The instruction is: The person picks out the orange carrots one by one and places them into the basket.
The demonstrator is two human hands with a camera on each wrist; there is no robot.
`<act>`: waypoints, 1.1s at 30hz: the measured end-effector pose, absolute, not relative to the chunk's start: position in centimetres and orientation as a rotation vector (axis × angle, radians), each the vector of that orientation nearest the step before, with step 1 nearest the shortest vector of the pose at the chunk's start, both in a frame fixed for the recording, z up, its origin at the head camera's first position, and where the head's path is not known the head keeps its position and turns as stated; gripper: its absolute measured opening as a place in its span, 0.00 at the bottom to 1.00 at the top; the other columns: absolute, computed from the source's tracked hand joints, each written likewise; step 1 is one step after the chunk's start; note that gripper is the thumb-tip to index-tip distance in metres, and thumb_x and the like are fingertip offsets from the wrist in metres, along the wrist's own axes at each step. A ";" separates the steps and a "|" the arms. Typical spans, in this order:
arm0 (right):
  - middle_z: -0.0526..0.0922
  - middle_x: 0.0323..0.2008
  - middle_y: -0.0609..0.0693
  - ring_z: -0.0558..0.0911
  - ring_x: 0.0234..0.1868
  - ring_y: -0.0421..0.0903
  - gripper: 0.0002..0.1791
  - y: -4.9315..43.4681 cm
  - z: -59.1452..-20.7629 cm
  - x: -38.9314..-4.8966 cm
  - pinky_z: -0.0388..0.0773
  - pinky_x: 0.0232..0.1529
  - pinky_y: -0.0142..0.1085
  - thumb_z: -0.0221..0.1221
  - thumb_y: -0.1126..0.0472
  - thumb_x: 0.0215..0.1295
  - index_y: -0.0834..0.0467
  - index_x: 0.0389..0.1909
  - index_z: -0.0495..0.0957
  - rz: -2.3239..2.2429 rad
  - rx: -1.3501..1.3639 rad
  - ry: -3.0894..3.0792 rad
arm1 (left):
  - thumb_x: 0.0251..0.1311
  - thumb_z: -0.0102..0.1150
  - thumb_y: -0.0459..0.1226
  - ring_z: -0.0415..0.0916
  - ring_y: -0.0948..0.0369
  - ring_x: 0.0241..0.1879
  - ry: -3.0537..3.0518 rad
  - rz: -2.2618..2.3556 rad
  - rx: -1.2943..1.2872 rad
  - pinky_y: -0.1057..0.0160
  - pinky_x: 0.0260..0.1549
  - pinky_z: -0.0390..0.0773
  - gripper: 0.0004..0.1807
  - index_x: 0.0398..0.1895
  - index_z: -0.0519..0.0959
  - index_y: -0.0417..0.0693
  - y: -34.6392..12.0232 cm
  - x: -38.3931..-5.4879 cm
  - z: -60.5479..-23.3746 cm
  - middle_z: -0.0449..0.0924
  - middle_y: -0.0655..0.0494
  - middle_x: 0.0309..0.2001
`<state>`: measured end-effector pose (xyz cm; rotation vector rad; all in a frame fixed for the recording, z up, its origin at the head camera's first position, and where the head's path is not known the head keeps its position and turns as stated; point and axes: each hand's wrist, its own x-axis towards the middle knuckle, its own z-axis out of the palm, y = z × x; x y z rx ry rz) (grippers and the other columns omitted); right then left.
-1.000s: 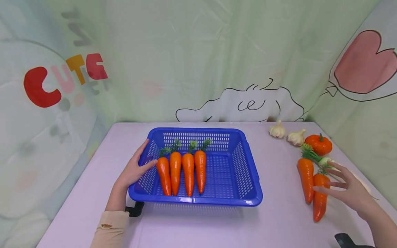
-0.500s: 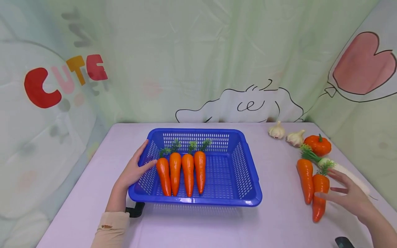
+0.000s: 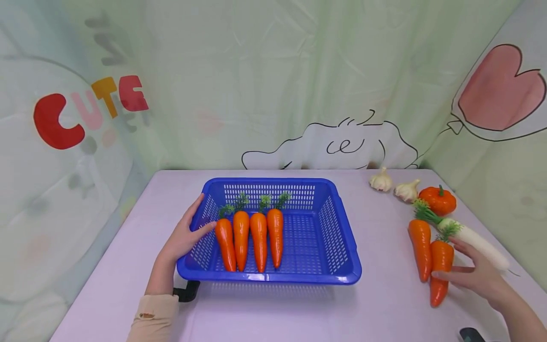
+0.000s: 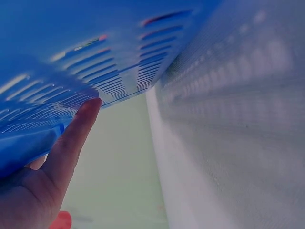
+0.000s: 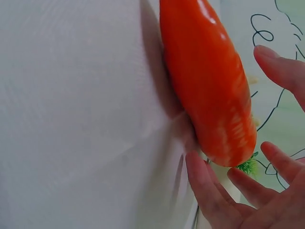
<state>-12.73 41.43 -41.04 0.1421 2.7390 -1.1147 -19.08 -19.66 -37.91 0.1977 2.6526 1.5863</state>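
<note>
At the left side of a blue plastic basket (image 3: pixel 309 277), my left hand (image 3: pixel 181 237) holds the rim, thumb over the inside and fingers along the outside. In the left wrist view a finger (image 4: pixel 71 143) lies against the slotted outer wall (image 4: pixel 90 64). Several orange carrots (image 3: pixel 259 240) with green tops lie side by side in the basket. My right hand (image 3: pixel 478 273) hovers around the nearer loose carrot (image 3: pixel 440 270), fingers spread; in the right wrist view the thumb stands apart from this carrot (image 5: pixel 209 81), fingertips near its thick end. Another carrot (image 3: pixel 420 247) lies beside it.
A white radish (image 3: pixel 478 244) with green leaves lies beyond the right hand. Behind stand an orange pumpkin (image 3: pixel 438 200) and two garlic bulbs (image 3: pixel 381 180), (image 3: pixel 407 191). A pale cloth covers the table (image 3: pixel 273 318), with a printed curtain (image 3: pixel 213 95) behind.
My right hand has come slightly nearer and lower around the nearer loose carrot, leaving more of the radish in sight. The left hand and basket stay in place.
</note>
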 end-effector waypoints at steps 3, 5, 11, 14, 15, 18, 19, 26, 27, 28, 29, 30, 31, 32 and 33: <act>0.45 0.58 0.80 0.69 0.45 0.73 0.50 41.3 -41.1 -12.8 0.80 0.34 0.47 0.60 0.54 0.59 0.72 0.66 0.37 -1.123 0.122 2.727 | 0.58 0.57 0.47 0.45 0.41 0.67 2.647 1.588 0.190 0.35 0.54 0.56 0.44 0.72 0.42 0.65 -19.7 -19.2 -38.0 0.41 0.47 0.72; 0.44 0.58 0.80 0.70 0.44 0.73 0.49 41.2 -41.1 -12.7 0.80 0.33 0.46 0.60 0.55 0.59 0.72 0.66 0.37 -1.128 0.115 2.716 | 0.58 0.56 0.45 0.45 0.40 0.67 2.638 1.596 0.185 0.34 0.54 0.57 0.44 0.72 0.42 0.63 -19.8 -19.4 -38.2 0.41 0.46 0.71; 0.45 0.56 0.81 0.73 0.42 0.68 0.51 41.0 -41.1 -12.8 0.80 0.34 0.44 0.61 0.55 0.58 0.73 0.66 0.36 -1.098 0.130 2.706 | 0.58 0.56 0.45 0.46 0.40 0.66 2.627 1.607 0.186 0.35 0.53 0.58 0.44 0.72 0.42 0.62 -19.8 -19.3 -38.3 0.41 0.46 0.71; 0.44 0.56 0.81 0.73 0.42 0.66 0.52 41.0 -41.1 -13.0 0.80 0.35 0.45 0.62 0.54 0.58 0.73 0.66 0.35 -1.094 0.145 2.695 | 0.58 0.57 0.47 0.46 0.42 0.67 2.643 1.605 0.202 0.35 0.55 0.56 0.43 0.72 0.43 0.65 -19.8 -19.2 -38.2 0.42 0.48 0.71; 0.44 0.56 0.81 0.73 0.42 0.66 0.52 41.0 -41.1 -13.0 0.80 0.35 0.45 0.62 0.54 0.57 0.72 0.66 0.35 -1.097 0.149 2.693 | 0.58 0.57 0.48 0.46 0.42 0.67 2.648 1.606 0.207 0.35 0.55 0.56 0.43 0.72 0.43 0.65 -19.7 -19.2 -38.2 0.42 0.48 0.71; 0.44 0.56 0.81 0.72 0.43 0.68 0.51 41.0 -41.2 -13.1 0.80 0.35 0.47 0.61 0.54 0.58 0.72 0.66 0.36 -1.110 0.148 2.685 | 0.57 0.57 0.49 0.46 0.42 0.67 2.659 1.605 0.219 0.35 0.55 0.55 0.43 0.72 0.44 0.66 -19.7 -19.2 -38.2 0.43 0.49 0.71; 0.45 0.56 0.81 0.71 0.43 0.69 0.51 41.1 -41.3 -13.1 0.80 0.35 0.47 0.61 0.55 0.58 0.72 0.66 0.36 -1.115 0.143 2.685 | 0.57 0.57 0.49 0.46 0.42 0.67 2.661 1.605 0.220 0.35 0.55 0.55 0.43 0.72 0.44 0.66 -19.7 -19.1 -38.2 0.43 0.49 0.71; 0.44 0.56 0.80 0.67 0.46 0.74 0.50 41.3 -41.5 -13.3 0.79 0.37 0.48 0.61 0.55 0.58 0.73 0.65 0.36 -1.138 0.149 2.650 | 0.57 0.56 0.49 0.47 0.41 0.67 2.660 1.605 0.219 0.35 0.54 0.56 0.43 0.72 0.43 0.64 -19.7 -19.2 -38.2 0.43 0.48 0.71; 0.44 0.57 0.80 0.67 0.46 0.73 0.51 41.3 -41.5 -13.3 0.80 0.37 0.47 0.61 0.55 0.58 0.73 0.65 0.35 -1.140 0.161 2.644 | 0.57 0.56 0.49 0.47 0.41 0.67 2.660 1.603 0.216 0.35 0.54 0.56 0.43 0.72 0.43 0.65 -19.7 -19.2 -38.2 0.43 0.48 0.71; 0.43 0.57 0.81 0.67 0.46 0.73 0.51 41.3 -41.5 -13.3 0.80 0.37 0.47 0.61 0.55 0.58 0.73 0.65 0.34 -1.145 0.171 2.635 | 0.57 0.56 0.49 0.47 0.41 0.67 2.660 1.601 0.214 0.35 0.54 0.56 0.43 0.72 0.43 0.65 -19.7 -19.2 -38.2 0.43 0.48 0.71; 0.42 0.57 0.81 0.66 0.47 0.73 0.52 41.3 -41.5 -13.4 0.80 0.37 0.46 0.61 0.54 0.58 0.73 0.65 0.33 -1.149 0.182 2.627 | 0.57 0.56 0.49 0.47 0.41 0.67 2.662 1.599 0.213 0.35 0.54 0.56 0.43 0.72 0.43 0.65 -19.7 -19.2 -38.2 0.43 0.48 0.71; 0.42 0.57 0.81 0.66 0.47 0.73 0.53 41.3 -41.5 -13.4 0.80 0.37 0.46 0.61 0.54 0.58 0.74 0.64 0.32 -1.154 0.187 2.620 | 0.57 0.56 0.49 0.46 0.41 0.67 2.662 1.598 0.212 0.35 0.54 0.56 0.43 0.72 0.43 0.66 -19.7 -19.2 -38.2 0.43 0.48 0.71; 0.41 0.57 0.81 0.66 0.47 0.73 0.53 41.3 -41.4 -13.4 0.80 0.38 0.46 0.61 0.54 0.58 0.74 0.64 0.32 -1.161 0.196 2.613 | 0.57 0.56 0.49 0.46 0.41 0.67 2.662 1.598 0.211 0.35 0.54 0.56 0.43 0.72 0.43 0.66 -19.7 -19.2 -38.1 0.43 0.48 0.71; 0.40 0.57 0.81 0.66 0.48 0.73 0.53 41.3 -41.4 -13.4 0.80 0.38 0.45 0.61 0.54 0.58 0.74 0.64 0.31 -1.171 0.199 2.608 | 0.57 0.56 0.49 0.46 0.41 0.67 2.663 1.598 0.213 0.35 0.54 0.56 0.43 0.72 0.43 0.66 -19.7 -19.1 -38.1 0.43 0.48 0.71; 0.40 0.57 0.81 0.65 0.48 0.74 0.53 41.3 -41.4 -13.4 0.80 0.37 0.45 0.61 0.54 0.58 0.73 0.64 0.31 -1.178 0.204 2.606 | 0.57 0.56 0.49 0.46 0.41 0.67 2.662 1.600 0.214 0.35 0.54 0.56 0.43 0.72 0.43 0.66 -19.7 -19.1 -38.1 0.42 0.48 0.71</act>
